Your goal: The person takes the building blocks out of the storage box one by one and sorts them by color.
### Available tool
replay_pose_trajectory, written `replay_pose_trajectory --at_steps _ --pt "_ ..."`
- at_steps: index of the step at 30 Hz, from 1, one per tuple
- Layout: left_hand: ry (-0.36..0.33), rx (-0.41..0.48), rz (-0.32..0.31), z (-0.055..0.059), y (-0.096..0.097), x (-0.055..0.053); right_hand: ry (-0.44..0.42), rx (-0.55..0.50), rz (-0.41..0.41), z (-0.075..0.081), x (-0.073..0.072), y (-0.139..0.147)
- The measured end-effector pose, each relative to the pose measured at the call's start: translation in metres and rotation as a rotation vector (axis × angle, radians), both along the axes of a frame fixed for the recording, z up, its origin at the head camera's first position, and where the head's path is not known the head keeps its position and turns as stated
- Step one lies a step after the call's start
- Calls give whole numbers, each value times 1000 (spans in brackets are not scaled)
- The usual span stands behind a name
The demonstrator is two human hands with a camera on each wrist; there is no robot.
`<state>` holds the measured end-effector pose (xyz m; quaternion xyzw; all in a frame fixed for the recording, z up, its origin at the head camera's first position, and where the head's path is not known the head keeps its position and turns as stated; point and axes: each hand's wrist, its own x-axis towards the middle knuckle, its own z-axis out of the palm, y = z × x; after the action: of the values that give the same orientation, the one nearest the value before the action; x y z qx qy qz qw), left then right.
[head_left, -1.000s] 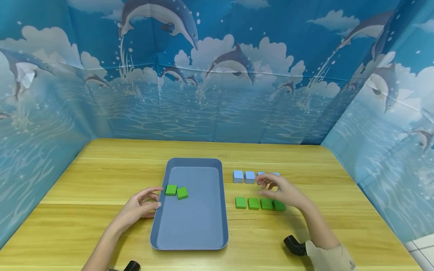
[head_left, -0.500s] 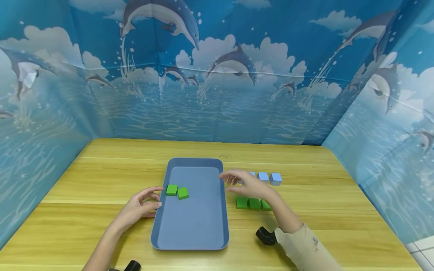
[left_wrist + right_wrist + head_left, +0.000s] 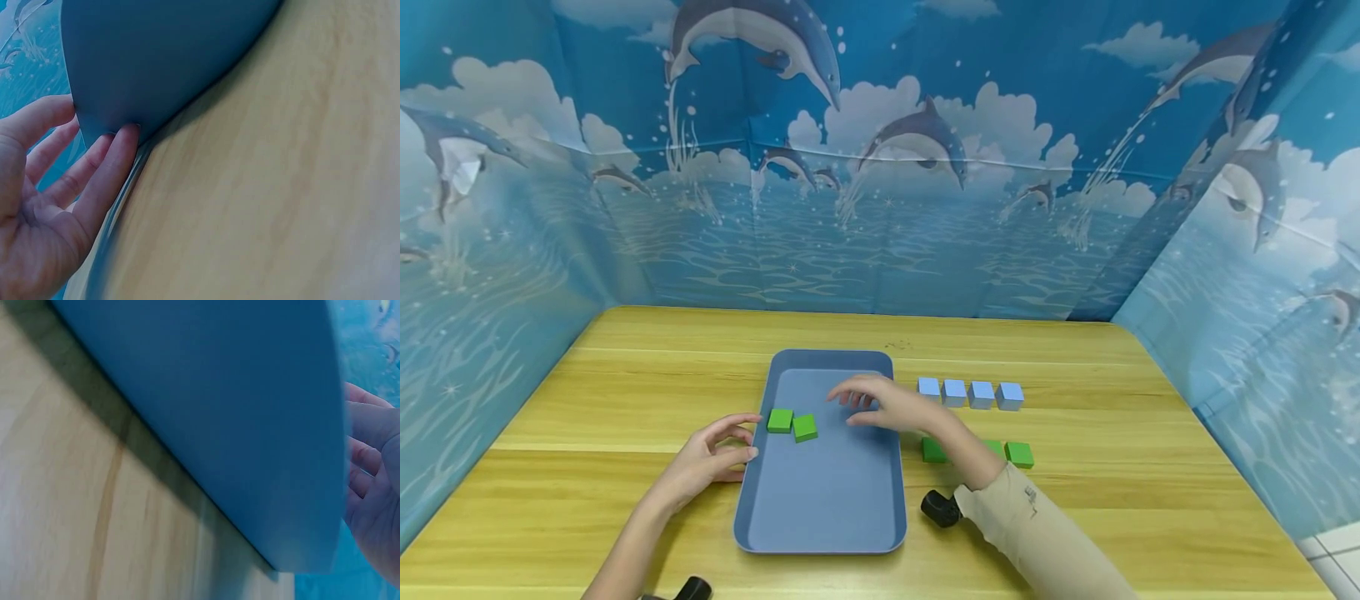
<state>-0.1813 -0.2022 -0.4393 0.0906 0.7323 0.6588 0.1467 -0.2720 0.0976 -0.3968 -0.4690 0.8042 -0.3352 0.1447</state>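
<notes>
A grey-blue tray (image 3: 820,508) lies on the table with two green blocks (image 3: 805,428) side by side near its left wall. My left hand (image 3: 703,458) rests at the tray's left edge; in the left wrist view its fingertips touch the outer wall (image 3: 156,56). Above the upper right part of the tray hovers my right hand (image 3: 883,404), fingers loosely bent, with nothing visible between them. The right wrist view has the tray's wall (image 3: 219,412) partly covering that hand (image 3: 375,462).
Right of the tray stands a row of several light blue cubes (image 3: 953,392). Nearer, a row of green blocks (image 3: 1019,454) is partly hidden by my right forearm. A dolphin-print curtain (image 3: 880,233) encloses the table (image 3: 1112,467) at the back and sides.
My right hand has moved left from beside the blue cubes, across the tray's right rim, to above the tray. The left hand and the two green blocks in the tray stay in place.
</notes>
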Motion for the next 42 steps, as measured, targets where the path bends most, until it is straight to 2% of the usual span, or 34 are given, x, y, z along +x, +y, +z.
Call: replay_pose_trajectory --at_steps 10,19,25,34,42 --pt "-6 10 -4 0 0 0 70 71 80 -12 -9 -25" --pt "-2 12 -3 0 0 0 42 142 83 -17 -9 -40" --pt "-16 -3 20 -1 0 -1 17 133 93 -20 -9 -45" --pt "3 7 -8 0 0 -1 4 130 120 -27 -9 -49" --pt "-1 11 -11 0 0 -1 -35 90 103 -29 -7 -49"
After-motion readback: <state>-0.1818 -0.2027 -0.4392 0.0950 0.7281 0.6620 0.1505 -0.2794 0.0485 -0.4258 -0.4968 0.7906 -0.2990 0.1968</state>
